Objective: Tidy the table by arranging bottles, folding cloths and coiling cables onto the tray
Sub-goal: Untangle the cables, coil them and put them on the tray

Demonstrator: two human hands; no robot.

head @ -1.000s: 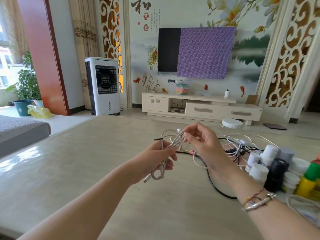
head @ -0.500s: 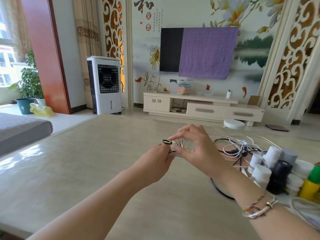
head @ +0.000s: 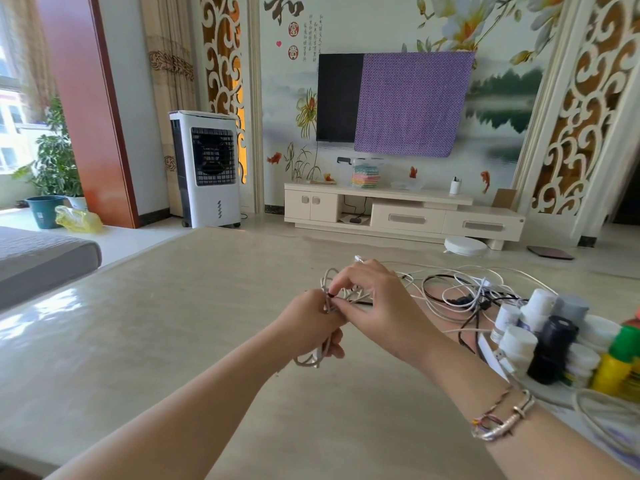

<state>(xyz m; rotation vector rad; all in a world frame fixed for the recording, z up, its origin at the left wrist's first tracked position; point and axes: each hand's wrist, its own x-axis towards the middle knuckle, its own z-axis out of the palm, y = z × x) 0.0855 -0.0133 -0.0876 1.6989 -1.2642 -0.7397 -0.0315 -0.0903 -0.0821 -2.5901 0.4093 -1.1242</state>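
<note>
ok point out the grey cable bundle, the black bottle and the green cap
grey cable bundle [head: 313, 356]: head view, lower loop under left hand
black bottle [head: 550, 351]: head view, mid body
green cap [head: 625, 342]: head view, cap side

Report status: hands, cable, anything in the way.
Left hand grips the coiled grey cable. Right hand pinches a small black tie on it. Tangled cables and bottles sit right, clear of both hands.

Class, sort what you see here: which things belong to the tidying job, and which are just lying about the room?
Part of the job:
left hand
right hand
grey cable bundle
tangled cables
bottles

Just lying about:
air cooler
robot vacuum
yellow bag
potted plant
</note>
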